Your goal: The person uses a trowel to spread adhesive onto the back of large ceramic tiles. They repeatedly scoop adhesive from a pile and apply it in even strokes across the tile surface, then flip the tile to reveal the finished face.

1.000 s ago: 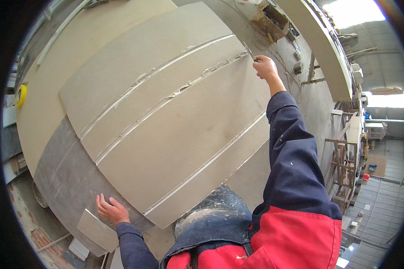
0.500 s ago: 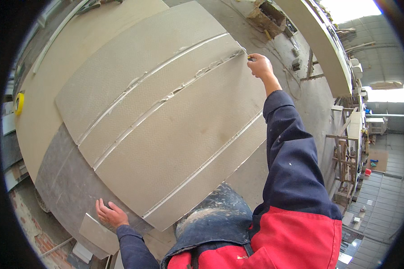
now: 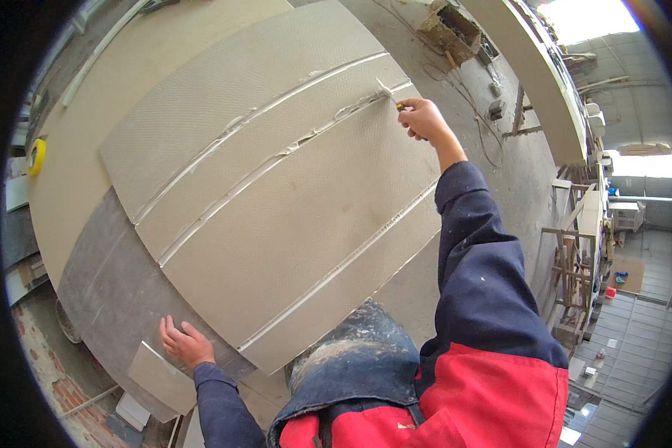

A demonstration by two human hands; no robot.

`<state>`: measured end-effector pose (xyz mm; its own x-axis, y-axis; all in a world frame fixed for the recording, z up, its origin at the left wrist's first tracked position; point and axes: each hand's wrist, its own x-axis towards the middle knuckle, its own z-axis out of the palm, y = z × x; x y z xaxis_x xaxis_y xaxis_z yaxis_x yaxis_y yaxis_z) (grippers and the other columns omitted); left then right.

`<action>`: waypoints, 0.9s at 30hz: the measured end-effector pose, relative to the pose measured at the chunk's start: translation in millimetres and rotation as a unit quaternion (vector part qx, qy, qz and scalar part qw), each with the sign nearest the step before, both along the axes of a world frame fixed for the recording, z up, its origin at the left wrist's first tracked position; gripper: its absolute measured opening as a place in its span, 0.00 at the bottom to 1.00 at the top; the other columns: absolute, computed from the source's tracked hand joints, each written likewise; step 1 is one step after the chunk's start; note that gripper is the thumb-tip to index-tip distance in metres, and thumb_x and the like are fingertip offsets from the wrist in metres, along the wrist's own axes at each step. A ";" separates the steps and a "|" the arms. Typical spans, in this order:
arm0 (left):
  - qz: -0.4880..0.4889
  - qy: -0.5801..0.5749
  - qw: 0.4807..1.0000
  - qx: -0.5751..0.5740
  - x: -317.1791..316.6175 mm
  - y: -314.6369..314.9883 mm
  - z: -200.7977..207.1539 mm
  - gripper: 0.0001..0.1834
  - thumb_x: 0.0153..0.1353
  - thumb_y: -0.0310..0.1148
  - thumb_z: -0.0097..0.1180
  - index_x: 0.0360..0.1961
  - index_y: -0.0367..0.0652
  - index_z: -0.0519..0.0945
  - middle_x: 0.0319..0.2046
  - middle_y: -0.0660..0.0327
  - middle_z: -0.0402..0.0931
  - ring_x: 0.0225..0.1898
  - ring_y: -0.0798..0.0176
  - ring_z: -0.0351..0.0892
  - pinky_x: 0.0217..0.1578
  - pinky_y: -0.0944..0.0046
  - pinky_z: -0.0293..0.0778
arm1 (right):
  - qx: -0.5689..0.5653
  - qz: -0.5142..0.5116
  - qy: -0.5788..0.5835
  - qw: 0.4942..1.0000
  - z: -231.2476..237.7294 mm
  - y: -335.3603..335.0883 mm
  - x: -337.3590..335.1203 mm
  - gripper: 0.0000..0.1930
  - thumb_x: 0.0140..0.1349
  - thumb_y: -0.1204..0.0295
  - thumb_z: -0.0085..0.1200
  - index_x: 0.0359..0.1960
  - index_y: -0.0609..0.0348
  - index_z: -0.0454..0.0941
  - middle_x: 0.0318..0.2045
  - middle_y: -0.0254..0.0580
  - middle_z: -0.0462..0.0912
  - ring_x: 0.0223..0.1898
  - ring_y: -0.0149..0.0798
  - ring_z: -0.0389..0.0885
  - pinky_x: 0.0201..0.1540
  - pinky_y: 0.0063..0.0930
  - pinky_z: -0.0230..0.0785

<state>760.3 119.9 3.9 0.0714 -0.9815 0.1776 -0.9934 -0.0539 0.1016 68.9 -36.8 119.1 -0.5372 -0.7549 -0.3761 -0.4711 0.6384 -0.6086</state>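
Observation:
A large beige textured panel (image 3: 306, 224) lies in front of me, crossed by several whitish grooves. Ragged pale filler runs along the middle groove (image 3: 287, 151). At its far right end, my right hand (image 3: 423, 123) grips a putty knife (image 3: 387, 90) with a dark and yellow handle, its small blade over the groove. My left hand (image 3: 187, 345) rests with fingers apart on a grey slab (image 3: 119, 269) at the lower left, holding nothing. Beside it is a small beige offcut (image 3: 160, 379).
Under the panel spreads a wider pale board (image 3: 60, 194) with a yellow tape roll (image 3: 36, 157) at its left edge. Beyond the panel, a rough box (image 3: 449, 31) and a cable lie on the floor. Wooden frames (image 3: 571, 257) stand to the right, a brick wall (image 3: 71, 399) lower left.
My right hand has come slightly back and left with the putty knife, whose blade now shows over the groove. My left hand stays on the slab. The whole view has shifted a little.

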 end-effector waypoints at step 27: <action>0.004 0.039 0.998 -0.052 -0.4 1.2 1.8 0.22 0.66 0.38 0.54 0.60 0.44 0.73 0.63 0.54 0.69 0.64 0.46 0.68 0.61 0.43 0.64 | -0.011 0.218 0.092 0.972 -5.0 55.2 364.2 0.18 0.57 0.71 0.57 0.50 0.60 0.82 0.41 0.60 0.86 0.44 0.59 0.86 0.49 0.47 0.78</action>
<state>759.8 121.1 5.7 0.0964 -0.9574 0.2722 -0.9818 -0.0465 0.1841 433.1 18.5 114.0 -0.2220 -0.9328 -0.2839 -0.7962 0.3415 -0.4995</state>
